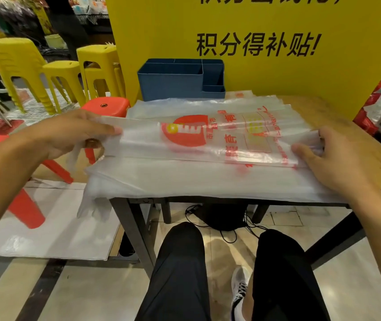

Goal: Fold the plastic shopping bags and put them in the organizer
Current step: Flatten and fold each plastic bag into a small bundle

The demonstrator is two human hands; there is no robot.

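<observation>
A clear plastic shopping bag (208, 137) with a red logo and red print is stretched sideways just above a stack of similar bags (196, 179) on the table. My left hand (73, 133) pinches its left end, beyond the table's left edge. My right hand (338, 158) grips its right end, thumb on top. The bag looks folded lengthwise into a long strip. A blue organizer (173, 82) with several compartments stands at the back of the table, with nothing visible inside.
The wooden table (351, 135) has dark metal legs; my knees are under it. A yellow sign board (277, 42) rises right behind the organizer. Red stools (106, 105) and yellow stools (96, 63) stand to the left. Cables lie on the floor below.
</observation>
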